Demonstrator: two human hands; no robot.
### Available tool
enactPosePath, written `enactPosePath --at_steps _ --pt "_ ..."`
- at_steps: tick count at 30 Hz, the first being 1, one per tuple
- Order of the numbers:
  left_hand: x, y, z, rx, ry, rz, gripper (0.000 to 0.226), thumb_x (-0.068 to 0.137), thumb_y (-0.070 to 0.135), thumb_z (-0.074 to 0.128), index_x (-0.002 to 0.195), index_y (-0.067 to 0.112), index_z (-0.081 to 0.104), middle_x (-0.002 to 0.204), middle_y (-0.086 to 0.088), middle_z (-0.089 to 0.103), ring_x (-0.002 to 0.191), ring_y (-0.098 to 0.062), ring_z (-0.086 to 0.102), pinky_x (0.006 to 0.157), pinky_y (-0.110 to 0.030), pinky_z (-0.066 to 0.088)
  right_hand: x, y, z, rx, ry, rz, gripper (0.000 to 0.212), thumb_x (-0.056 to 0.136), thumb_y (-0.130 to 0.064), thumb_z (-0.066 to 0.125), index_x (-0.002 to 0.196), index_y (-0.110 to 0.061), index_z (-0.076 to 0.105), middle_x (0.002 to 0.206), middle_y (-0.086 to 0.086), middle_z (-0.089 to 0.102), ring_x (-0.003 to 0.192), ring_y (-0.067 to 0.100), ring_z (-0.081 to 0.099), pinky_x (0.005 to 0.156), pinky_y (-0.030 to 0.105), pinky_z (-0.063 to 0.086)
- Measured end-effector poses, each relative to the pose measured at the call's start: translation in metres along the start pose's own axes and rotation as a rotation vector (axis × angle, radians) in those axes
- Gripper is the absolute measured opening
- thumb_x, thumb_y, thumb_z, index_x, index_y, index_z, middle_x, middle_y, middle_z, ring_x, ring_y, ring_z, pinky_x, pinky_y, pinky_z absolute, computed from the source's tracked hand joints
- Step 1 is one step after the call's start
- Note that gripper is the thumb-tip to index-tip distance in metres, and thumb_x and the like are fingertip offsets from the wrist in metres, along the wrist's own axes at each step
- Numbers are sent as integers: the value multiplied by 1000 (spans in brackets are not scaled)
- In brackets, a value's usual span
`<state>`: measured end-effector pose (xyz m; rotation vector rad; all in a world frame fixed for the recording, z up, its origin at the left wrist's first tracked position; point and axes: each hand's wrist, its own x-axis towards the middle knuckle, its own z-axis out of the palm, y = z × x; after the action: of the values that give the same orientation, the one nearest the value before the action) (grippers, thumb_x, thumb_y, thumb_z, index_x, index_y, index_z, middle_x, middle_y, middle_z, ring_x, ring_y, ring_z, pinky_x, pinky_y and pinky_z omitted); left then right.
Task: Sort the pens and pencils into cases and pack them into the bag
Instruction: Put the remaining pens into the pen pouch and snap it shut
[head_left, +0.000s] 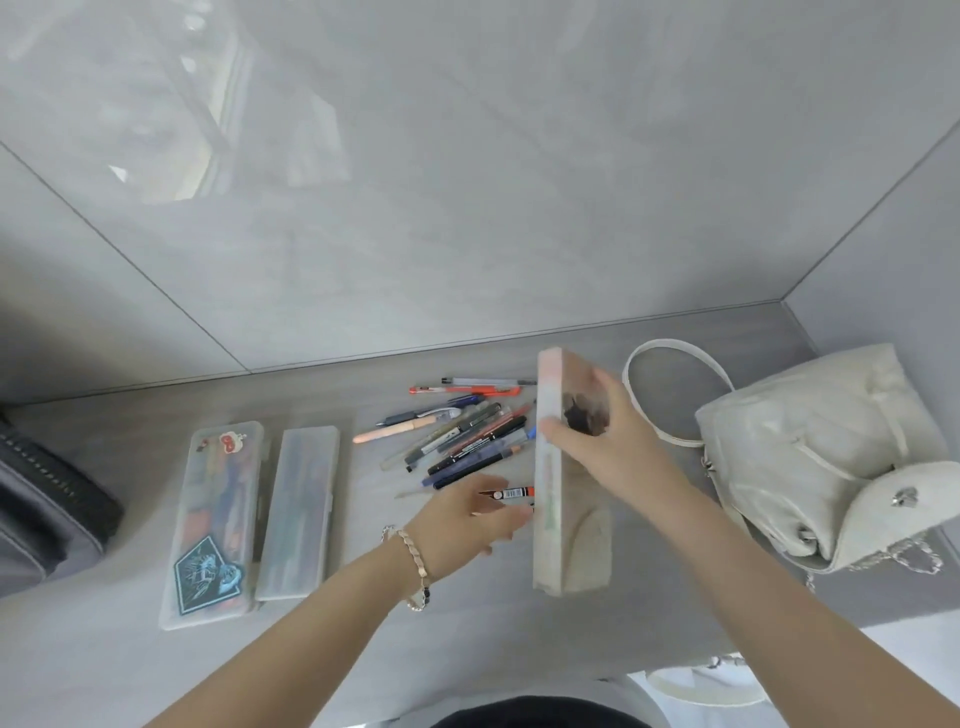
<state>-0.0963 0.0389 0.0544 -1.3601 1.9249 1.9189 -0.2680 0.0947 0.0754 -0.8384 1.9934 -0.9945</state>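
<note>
Pens (467, 431) heaped on grey counter (322, 395), glossy wall (467, 208) behind, right hand (597, 441) gripping upended case (548, 519), left hand (467, 514), grip unclear.

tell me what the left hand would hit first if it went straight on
Likely the black-and-orange marker just ahead of the left hand, then the upended case the right hand grips; depth unclear.
</note>
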Motion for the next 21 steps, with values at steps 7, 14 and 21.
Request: enactPosePath --at_steps 7,14,21 --pt "-9 7 -18 -423 419 118 15 64 9 73 75 16 65 73 -6 67 74 -24 67 65 -37 60 -9 -30 41 -110 -393 -316 57 87 -38 56 139 -32 32 134 -23 35 126 -10 30 110 21 26" --pt "-8 -6 -43 -964 631 -122 12 81 -2 63 83 8 56 78 -9 63 68 -23 62 46 -25 56 -21 6 72 -253 -331 -106 80 78 -50 63 142 -28 20 142 -2 28 131 13 32 98 23 31" --pt "-9 -21 -47 -944 574 -199 35 81 -4 64 114 1 51 94 -13 63 83 -27 63 53 -27 59 -22 7 67 -323 -314 -105 79 63 -46 79 126 -26 35 124 -5 34 111 12 45 89 24 39"
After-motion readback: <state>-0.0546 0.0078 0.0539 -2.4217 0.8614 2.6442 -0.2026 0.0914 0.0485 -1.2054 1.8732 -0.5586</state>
